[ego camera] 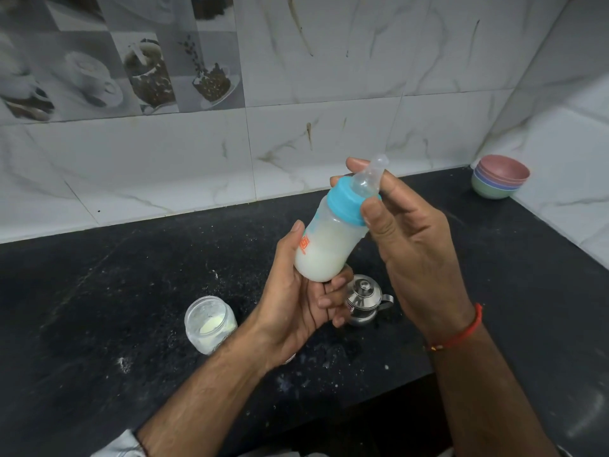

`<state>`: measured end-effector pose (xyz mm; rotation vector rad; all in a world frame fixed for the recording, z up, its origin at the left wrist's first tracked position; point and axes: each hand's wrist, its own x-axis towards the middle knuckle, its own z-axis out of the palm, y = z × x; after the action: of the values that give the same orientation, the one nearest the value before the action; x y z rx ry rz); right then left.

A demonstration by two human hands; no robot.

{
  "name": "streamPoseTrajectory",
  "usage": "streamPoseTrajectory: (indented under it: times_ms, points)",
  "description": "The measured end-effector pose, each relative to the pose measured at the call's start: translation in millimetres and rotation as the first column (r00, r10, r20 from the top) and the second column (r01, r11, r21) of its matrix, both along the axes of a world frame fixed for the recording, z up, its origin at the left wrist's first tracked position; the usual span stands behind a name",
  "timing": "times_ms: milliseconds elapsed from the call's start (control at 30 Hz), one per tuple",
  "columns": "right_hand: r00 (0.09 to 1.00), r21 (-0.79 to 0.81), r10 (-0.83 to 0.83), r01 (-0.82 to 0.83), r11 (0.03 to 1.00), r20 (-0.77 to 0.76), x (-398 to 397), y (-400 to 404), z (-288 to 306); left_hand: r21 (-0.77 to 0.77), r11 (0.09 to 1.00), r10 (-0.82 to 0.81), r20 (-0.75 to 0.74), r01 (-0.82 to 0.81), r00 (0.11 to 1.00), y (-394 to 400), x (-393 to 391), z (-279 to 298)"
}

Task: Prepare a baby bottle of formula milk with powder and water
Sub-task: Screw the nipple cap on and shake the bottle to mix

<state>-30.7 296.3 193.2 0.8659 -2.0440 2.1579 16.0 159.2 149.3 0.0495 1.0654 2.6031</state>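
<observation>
Blue plastic forms the screw collar (349, 201) of the bottle (329, 245), which is held in the air between both hands, tilted with its teat (369, 176) pointing up and away from the person. The left hand (296, 291) grasps the bottle's base, thumb along the near side and fingers curled underneath. The right hand (405, 232) grasps the collar, thumb on its near edge and fingertips showing behind the teat. White milk fills the lower part of the bottle, so powder and water appear to be already combined; the step in hand is judged to be tightening the collar or mixing. Risk one: if the collar is cross-threaded or loose, shaking forces milk out at the joint. Risk two: the right fingers lie close to the teat, and pressing it could push liquid through the tip. Risk three: the left-hand grip covers only the base, and a wet bottle wall could slip in that hand. Directly below the hands stands a small steel pot (365, 300) with a lid; a dropped bottle would strike it. Below and to the left of the left hand sits an open powder jar (209, 324), uncovered, so spilled milk or a knock could spoil its contents. Powder and droplets already mark the black counter (99, 308) beneath the forearms.
</observation>
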Motion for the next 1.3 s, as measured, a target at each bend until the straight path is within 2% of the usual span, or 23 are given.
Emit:
streamPoseTrajectory:
  times_ms: [233,300,367,433,533,600,667,733,800,867,933,1033,1100,1133,1200,1300]
  points:
    - [0.997,-0.021,0.035,-0.036,0.999,-0.065,-2.8,2.6,-4.7,-0.019,1.0,0.006,-0.01,-0.006,1.0,-0.7,-0.2,2.0]
    - [1.0,-0.077,-0.02,0.019,0.997,-0.008,-4.2,2.2,-7.6,-0.042,0.999,-0.005,-0.009,0.004,1.0,-1.6,1.0,2.4]
    - [0.986,-0.179,-0.077,0.103,0.979,0.145,-6.2,1.4,-11.3,-0.102,0.995,-0.01,-0.025,0.008,1.0,-4.5,1.5,1.8]
    - [0.926,-0.305,-0.065,0.187,0.934,0.371,-10.8,1.8,-16.8,-0.179,0.984,-0.009,-0.058,-0.002,0.998,-8.5,1.4,2.1]
    - [0.729,-0.458,0.119,0.286,0.841,0.674,-17.0,0.9,-30.9,-0.282,0.959,0.012,-0.097,-0.039,0.995,-14.6,0.1,4.1]
    - [0.604,-0.518,0.236,0.347,0.782,0.761,-19.5,-0.9,-43.0,-0.374,0.922,0.066,-0.115,-0.105,0.991,-17.6,-2.5,4.8]
    - [0.559,-0.548,0.285,0.384,0.743,0.778,-20.1,-3.0,-52.2,-0.438,0.88,0.147,-0.121,-0.185,0.982,-20.2,-5.2,3.3]
    - [0.588,-0.529,0.239,0.39,0.754,0.773,-19.6,-4.0,-55.6,-0.457,0.855,0.217,-0.112,-0.244,0.97,-23.4,-6.8,0.1]
    - [0.689,-0.429,0.073,0.361,0.828,0.721,-18.2,-2.2,-52.8,-0.463,0.841,0.263,-0.105,-0.281,0.959,-25.9,-7.4,-4.3]
    - [0.836,-0.272,-0.114,0.299,0.915,0.536,-15.2,1.1,-43.4,-0.483,0.821,0.298,-0.091,-0.304,0.95,-26.1,-7.5,-9.4]
    - [0.934,-0.139,-0.182,0.234,0.962,0.308,-11.3,4.1,-32.6,-0.523,0.792,0.328,-0.071,-0.315,0.942,-24.6,-6.7,-15.3]
    - [0.984,0.091,-0.173,0.169,0.981,0.046,-8.2,5.4,-25.5,-0.602,0.741,0.309,-0.084,-0.296,0.947,-21.0,-3.2,-20.0]
    - [0.986,0.187,-0.16,0.166,0.968,-0.046,-6.5,4.5,-26.1,-0.631,0.728,0.285,-0.078,-0.269,0.955,-19.3,-0.7,-20.4]
    - [0.985,0.186,-0.163,0.17,0.968,-0.053,-5.8,3.9,-26.3,-0.639,0.725,0.274,-0.073,-0.256,0.959,-18.9,0.2,-20.8]
    - [0.982,0.072,-0.189,0.187,0.98,0.025,-5.2,2.5,-27.0,-0.641,0.727,0.26,-0.075,-0.246,0.963,-18.0,1.9,-21.1]
    - [0.908,-0.238,-0.162,0.267,0.934,0.386,-9.7,4.5,-33.0,-0.625,0.718,0.289,-0.133,-0.307,0.948,-18.5,4.2,-21.2]
